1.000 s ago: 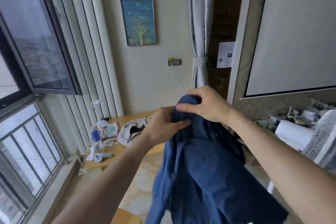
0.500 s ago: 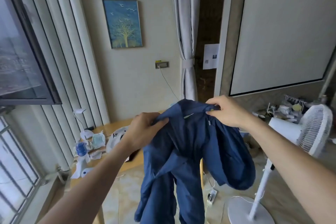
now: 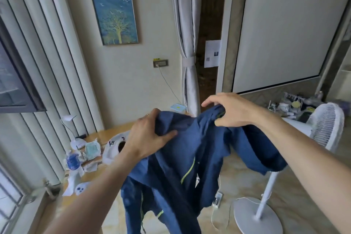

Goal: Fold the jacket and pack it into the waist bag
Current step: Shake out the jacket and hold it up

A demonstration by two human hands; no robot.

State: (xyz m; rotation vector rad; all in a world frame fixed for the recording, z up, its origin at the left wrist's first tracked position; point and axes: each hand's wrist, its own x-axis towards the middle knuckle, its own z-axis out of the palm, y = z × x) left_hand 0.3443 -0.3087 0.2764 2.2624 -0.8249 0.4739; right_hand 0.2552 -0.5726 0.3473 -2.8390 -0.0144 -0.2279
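In mid-air, centre of view, a dark blue jacket (image 3: 182, 157) with thin lime trim hangs unfolded, held up by its top edge above the floor. Left hand (image 3: 148, 135) grips the fabric near the collar, thumb pressed over the front, fingers curled behind. Right hand (image 3: 233, 112) pinches the top edge further right, fingers closed on the cloth; one part of the jacket droops below that wrist. Behind and left, a wooden table (image 3: 112, 131) holds a white bag (image 3: 114, 148), a small desk lamp (image 3: 76, 138), a water bottle (image 3: 73, 161). At right a white standing fan (image 3: 326, 125) on the tiled floor. Framed tree picture (image 3: 114, 15) on the wall.
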